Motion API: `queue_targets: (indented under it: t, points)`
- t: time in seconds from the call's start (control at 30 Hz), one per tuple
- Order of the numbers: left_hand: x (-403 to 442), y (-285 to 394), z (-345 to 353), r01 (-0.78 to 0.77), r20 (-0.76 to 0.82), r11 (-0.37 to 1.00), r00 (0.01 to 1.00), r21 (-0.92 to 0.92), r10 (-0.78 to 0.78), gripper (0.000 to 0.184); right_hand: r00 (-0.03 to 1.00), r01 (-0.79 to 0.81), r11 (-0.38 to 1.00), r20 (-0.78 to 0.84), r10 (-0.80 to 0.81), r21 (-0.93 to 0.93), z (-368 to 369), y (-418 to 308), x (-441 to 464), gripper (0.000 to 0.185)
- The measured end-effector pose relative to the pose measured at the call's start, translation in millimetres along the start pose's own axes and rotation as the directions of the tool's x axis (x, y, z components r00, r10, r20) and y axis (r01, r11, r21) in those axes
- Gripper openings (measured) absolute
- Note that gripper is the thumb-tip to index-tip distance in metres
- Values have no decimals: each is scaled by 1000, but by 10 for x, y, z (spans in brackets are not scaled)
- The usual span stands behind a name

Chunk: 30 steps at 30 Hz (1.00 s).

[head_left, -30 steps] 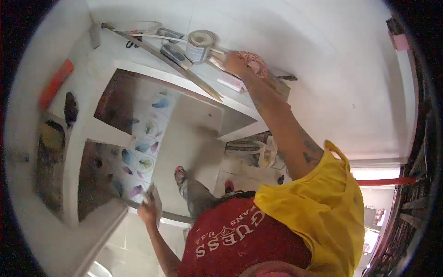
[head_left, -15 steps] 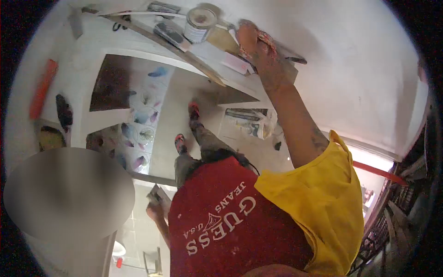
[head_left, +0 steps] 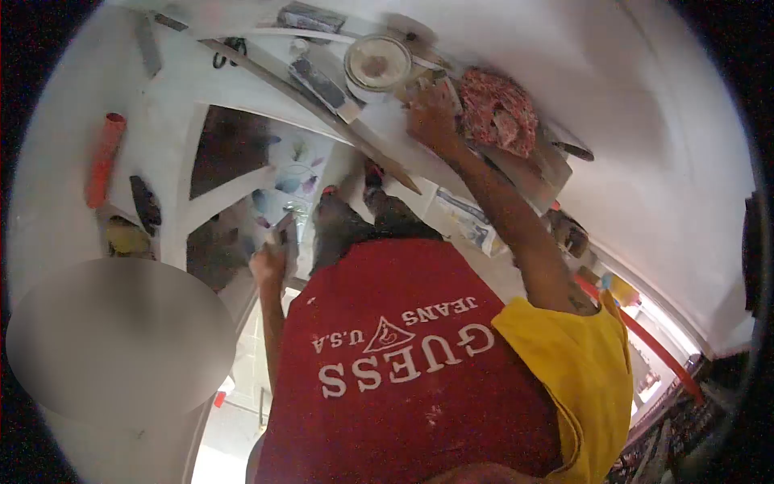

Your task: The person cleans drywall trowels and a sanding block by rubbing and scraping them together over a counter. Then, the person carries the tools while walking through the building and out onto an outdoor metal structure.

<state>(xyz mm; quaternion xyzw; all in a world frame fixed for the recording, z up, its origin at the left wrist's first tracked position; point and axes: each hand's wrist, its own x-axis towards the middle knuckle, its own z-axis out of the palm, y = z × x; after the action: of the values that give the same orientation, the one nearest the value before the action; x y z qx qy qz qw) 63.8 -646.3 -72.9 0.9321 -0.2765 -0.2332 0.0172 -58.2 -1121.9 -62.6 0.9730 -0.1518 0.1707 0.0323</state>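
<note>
1. Head view, right hand [head_left: 433, 119]: it reaches out over the cluttered ledge, palm down, fingers pointing away from the body; a tan piece [head_left: 443, 85] shows at its fingertips; blur hides whether the fingers grip it, so I cannot tell if this hand holds anything.

2. Head view, tin [head_left: 377, 66]: it stands upright on the ledge, ahead and to the left of the right hand, just beside its fingertips; being round, it offers no long axis across the ledge; the right hand is clearly the nearer of the two.

3. Head view, red mottled bundle [head_left: 500, 113]: it lies just to the right of the right hand, so that hand sits between bundle and tin; its longer way slants from far left to near right.

4. Head view, left hand [head_left: 268, 262]: it is low and well apart from the tin; its fingers appear closed around a flat grey tool [head_left: 289, 240], blurred, roughly pointing away from the body.

5. Head view, wooden strip [head_left: 302, 105]: its long axis slants from far left to near right, passing on the near side of the tin; a dark-faced block [head_left: 318, 85] lies between them, nearly parallel to the strip.
</note>
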Motion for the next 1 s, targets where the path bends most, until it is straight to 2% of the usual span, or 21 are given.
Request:
queue_targets:
  t: [0.03,0.1,0.13,0.23,0.27,0.37,0.4,0.5,0.57,0.63,0.67,0.77,0.8,0.87,0.9,0.97,1.0]
  points:
    - [126,74,-100,-116,20,993,993,-5,116,45,999,12,1000,37,-12,-10,-2,2,30,48]
    - [329,493,-334,-15,7,999,1000,32,15,40,992,37,999,124,-33,-32,-9,19,92,47]
    - [405,488,-304,-201,-37,974,978,103,206,36,987,44,998,158,-37,-39,-26,7,150,46]
    - [595,762,-537,-319,57,946,947,59,316,32,974,43,998,226,-30,-53,-82,23,297,45]
    - [590,1005,-745,-166,18,986,986,10,166,31,969,47,997,244,-30,-62,-82,38,356,45]
    - [583,1003,-848,-316,-69,947,948,-62,311,33,962,47,995,274,-19,-94,-144,53,507,44]
    - [592,1043,-881,-265,-21,963,964,-50,264,35,959,42,994,283,-11,-104,-166,68,558,43]
    - [612,959,-855,-354,-30,927,935,-125,353,35,951,-6,988,304,52,-151,-248,87,671,42]
    - [671,983,-849,-441,46,893,894,-95,446,33,942,-73,976,306,135,-206,-337,112,752,41]
    - [804,974,-811,-569,100,822,817,-22,569,31,929,-165,950,282,241,-266,-462,133,833,41]
    - [864,979,-769,-627,-40,777,779,-53,626,29,919,-213,933,266,292,-290,-548,146,860,40]
    - [1040,1214,-1184,-639,59,760,760,-116,648,32,877,-376,864,173,449,-335,-803,290,979,38]
    - [1086,1264,-1272,-707,-31,706,707,-44,706,35,853,-436,831,135,503,-345,-891,393,976,38]
    - [1298,1326,-1311,-758,2,651,652,-47,759,35,876,-470,845,-19,482,-254,-1038,694,886,37]
    - [1393,1331,-1306,-781,21,623,623,-49,782,35,904,-424,891,-141,404,-163,-1079,921,791,37]
    - [1474,1262,-1351,-881,-44,455,454,130,890,33,866,-425,903,-262,426,62,-1328,844,761,40]
    - [1464,1263,-1474,-903,-73,372,366,213,928,33,819,-481,854,-245,519,198,-1678,579,864,44]
